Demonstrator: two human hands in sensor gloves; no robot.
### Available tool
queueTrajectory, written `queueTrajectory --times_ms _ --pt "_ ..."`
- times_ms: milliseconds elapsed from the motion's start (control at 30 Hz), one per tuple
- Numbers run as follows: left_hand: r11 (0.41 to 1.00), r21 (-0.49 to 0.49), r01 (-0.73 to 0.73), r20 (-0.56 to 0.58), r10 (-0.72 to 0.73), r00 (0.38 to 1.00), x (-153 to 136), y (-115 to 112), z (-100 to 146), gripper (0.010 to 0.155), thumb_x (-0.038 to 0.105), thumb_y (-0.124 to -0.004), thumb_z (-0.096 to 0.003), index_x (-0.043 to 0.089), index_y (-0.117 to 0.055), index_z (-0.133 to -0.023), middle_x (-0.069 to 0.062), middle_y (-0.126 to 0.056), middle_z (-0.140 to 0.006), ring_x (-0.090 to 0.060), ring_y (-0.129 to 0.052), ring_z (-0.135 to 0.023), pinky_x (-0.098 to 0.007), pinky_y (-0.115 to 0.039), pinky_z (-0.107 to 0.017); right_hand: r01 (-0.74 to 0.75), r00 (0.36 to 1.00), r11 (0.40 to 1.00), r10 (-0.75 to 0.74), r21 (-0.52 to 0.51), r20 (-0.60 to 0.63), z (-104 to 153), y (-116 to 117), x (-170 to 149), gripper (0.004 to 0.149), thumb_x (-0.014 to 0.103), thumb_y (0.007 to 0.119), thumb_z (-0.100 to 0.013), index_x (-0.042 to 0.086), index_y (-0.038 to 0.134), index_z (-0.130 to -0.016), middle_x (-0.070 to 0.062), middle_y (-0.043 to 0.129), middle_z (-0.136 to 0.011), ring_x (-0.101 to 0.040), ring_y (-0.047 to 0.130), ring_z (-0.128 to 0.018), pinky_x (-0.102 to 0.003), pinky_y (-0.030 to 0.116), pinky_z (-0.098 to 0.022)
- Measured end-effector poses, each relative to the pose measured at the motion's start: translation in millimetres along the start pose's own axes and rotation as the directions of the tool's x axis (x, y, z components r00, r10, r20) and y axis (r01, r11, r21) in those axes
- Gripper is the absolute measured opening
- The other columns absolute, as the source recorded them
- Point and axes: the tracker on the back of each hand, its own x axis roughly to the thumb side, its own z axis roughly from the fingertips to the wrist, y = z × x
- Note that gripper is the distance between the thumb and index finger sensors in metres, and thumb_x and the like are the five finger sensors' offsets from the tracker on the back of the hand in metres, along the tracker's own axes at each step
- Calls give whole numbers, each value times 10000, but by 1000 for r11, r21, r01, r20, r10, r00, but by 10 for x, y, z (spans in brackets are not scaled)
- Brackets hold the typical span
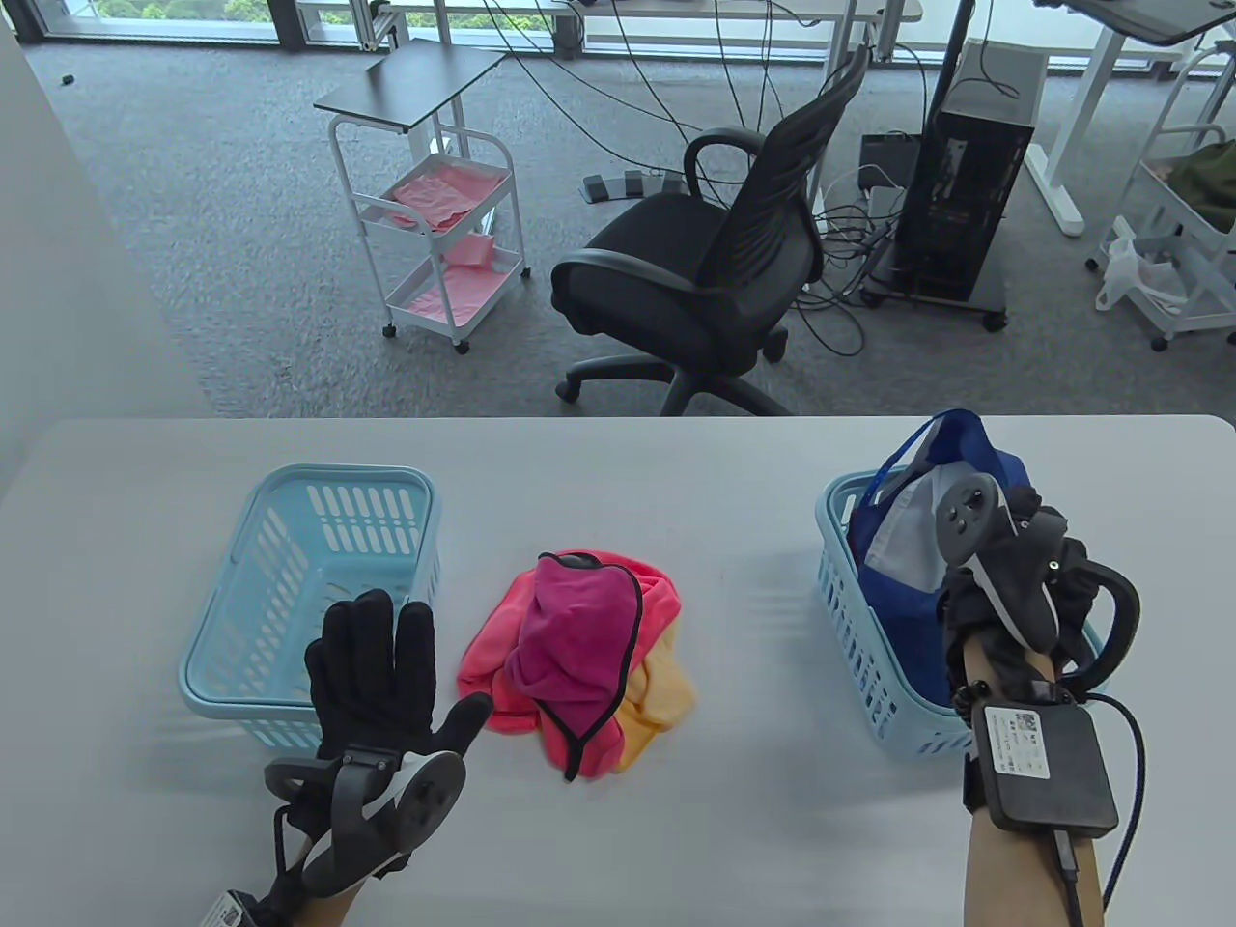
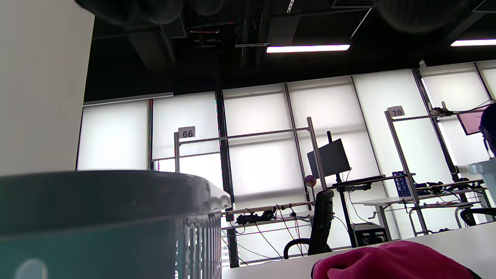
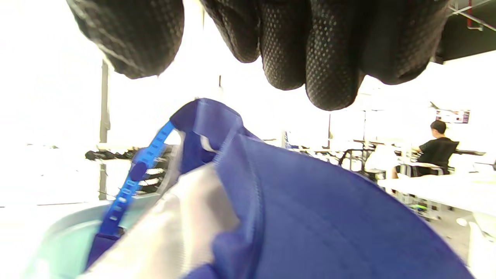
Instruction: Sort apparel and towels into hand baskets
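Near the right edge of the table (image 1: 676,830), the right hand (image 1: 1014,579) hovers just above a blue cap (image 1: 908,570) that stands partly proud of the right basket (image 1: 850,628); in the right wrist view its fingers (image 3: 329,50) hang curled over the cap without touching it, holding nothing. Near the front edge, left of centre, the left hand (image 1: 381,666) is raised with fingers straight and spread, empty, in front of the left basket (image 1: 290,570), which appears to hold nothing. Between the baskets, at the table's middle, lies the towel pile (image 1: 579,657): pink, magenta and yellow cloths overlapping. Likely faults: the cap, sitting high and tilted, may spring back over the rim if not pressed down; a grasp at the tangled pile may lift several cloths at once, dragging one over the table; a light basket may slide when cloth is dropped against its wall.
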Motion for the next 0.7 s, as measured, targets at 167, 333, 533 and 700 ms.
queueTrajectory --times_ms 167,333,533,700 --pt "1000 0 -4 0 4 1000 0 0 0 963 669 -607 -453 112 -201 -1125 -324 -273 -1163 -619 -450 -1054 -704 -510 -741 48 991 998 -42 -50 127 275 -31 263 713 451 812 -385 91 615 -968 -248 693 -948 -476 835 -786 -587 761 -569" --pt "1000 0 -5 -2 5 1000 -1 0 1 962 668 -607 -454 110 -199 -1124 -327 -272 -1162 -624 -453 -1052 -703 -514 -740 138 961 990 -123 -43 249 598 91 573 748 457 808 -384 102 558 -994 -264 595 -1000 -501 746 -855 -615 700 -616" --pt "1000 -5 -5 -1 5 1000 5 -1 3 964 668 -607 -455 108 -197 -1124 -326 -266 -1162 -638 -452 -1047 -703 -515 -741 147 908 989 -149 35 391 1050 518 1013 792 479 802 -379 125 501 -1020 -255 484 -1053 -521 598 -934 -650 600 -667" --pt "1000 -19 -8 0 8 1000 6 -5 2 967 671 -605 -455 111 -185 -1122 -324 -254 -1163 -644 -442 -1046 -705 -514 -740 163 873 975 -214 152 438 1241 856 1171 859 510 791 -372 159 389 -1046 -231 349 -1087 -524 431 -982 -669 485 -703"
